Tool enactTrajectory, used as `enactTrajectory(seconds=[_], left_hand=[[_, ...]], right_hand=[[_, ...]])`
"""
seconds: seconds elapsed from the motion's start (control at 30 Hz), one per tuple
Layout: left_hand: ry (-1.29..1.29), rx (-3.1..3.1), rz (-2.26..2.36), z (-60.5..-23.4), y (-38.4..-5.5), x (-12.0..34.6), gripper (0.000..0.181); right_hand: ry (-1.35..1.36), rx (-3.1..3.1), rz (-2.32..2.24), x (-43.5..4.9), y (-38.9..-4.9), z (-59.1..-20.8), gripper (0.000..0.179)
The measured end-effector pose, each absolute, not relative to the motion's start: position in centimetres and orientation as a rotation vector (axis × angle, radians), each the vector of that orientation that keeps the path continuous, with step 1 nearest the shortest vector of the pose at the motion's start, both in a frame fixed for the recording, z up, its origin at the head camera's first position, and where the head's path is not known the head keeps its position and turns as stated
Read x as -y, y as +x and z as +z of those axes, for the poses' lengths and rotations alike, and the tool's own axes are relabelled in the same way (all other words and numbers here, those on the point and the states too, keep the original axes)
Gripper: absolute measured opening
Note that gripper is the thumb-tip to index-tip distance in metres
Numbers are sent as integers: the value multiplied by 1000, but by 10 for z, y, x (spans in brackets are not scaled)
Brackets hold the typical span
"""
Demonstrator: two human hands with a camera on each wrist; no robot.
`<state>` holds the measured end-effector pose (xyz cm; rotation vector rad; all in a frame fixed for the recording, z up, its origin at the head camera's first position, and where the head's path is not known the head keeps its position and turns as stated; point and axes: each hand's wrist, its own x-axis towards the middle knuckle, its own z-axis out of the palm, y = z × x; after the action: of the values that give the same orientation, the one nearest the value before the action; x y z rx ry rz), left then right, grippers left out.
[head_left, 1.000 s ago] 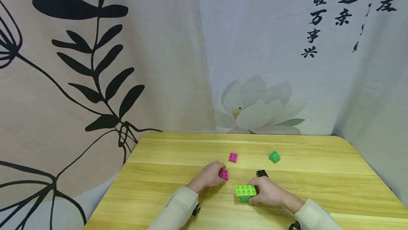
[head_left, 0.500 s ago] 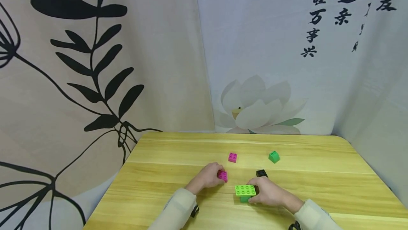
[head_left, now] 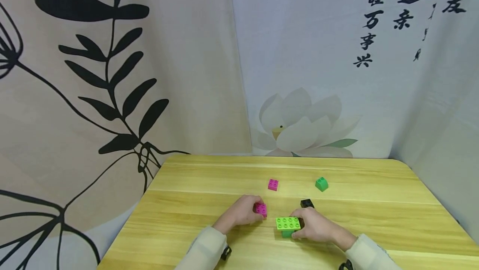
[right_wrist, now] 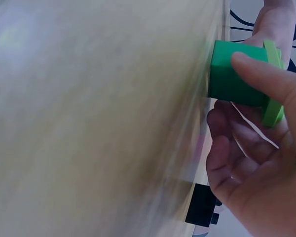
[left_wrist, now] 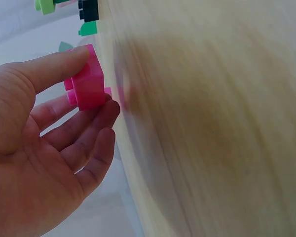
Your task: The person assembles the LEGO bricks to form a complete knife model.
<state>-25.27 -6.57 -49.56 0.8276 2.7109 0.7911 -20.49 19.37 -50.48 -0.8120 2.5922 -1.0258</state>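
Observation:
Between its thumb and fingers, my left hand [head_left: 243,210] pinches a pink toy brick [left_wrist: 90,81], held close over the table; its studs face up in the head view. To its right, my right hand [head_left: 318,225] grips a green toy brick [right_wrist: 232,71] that carries a wider lime-green studded plate [head_left: 288,223] on top. In the right wrist view the thumb lies on the green brick's side, and that brick's base is right at the tabletop. A black toy brick [head_left: 307,203] sits just beyond the right hand, partly hidden by it.
A second pink brick [head_left: 273,185] lies farther back on the wooden table [head_left: 209,174]. To its right is a small green brick with sloped sides [head_left: 322,184]. Behind the table hangs a printed cloth [head_left: 202,74].
My left hand has drawn slightly back toward me and left with the pink brick, which has turned a little. The right hand and the green stack have stayed in place.

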Motion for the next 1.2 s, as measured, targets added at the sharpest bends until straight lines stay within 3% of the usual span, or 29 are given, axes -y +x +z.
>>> enactTrajectory(seconds=[1.2], left_hand=[[1027,-2628,936,-468,-232,36,25]], right_hand=[[-842,-2588,-1044,-194,-205,-505,31]])
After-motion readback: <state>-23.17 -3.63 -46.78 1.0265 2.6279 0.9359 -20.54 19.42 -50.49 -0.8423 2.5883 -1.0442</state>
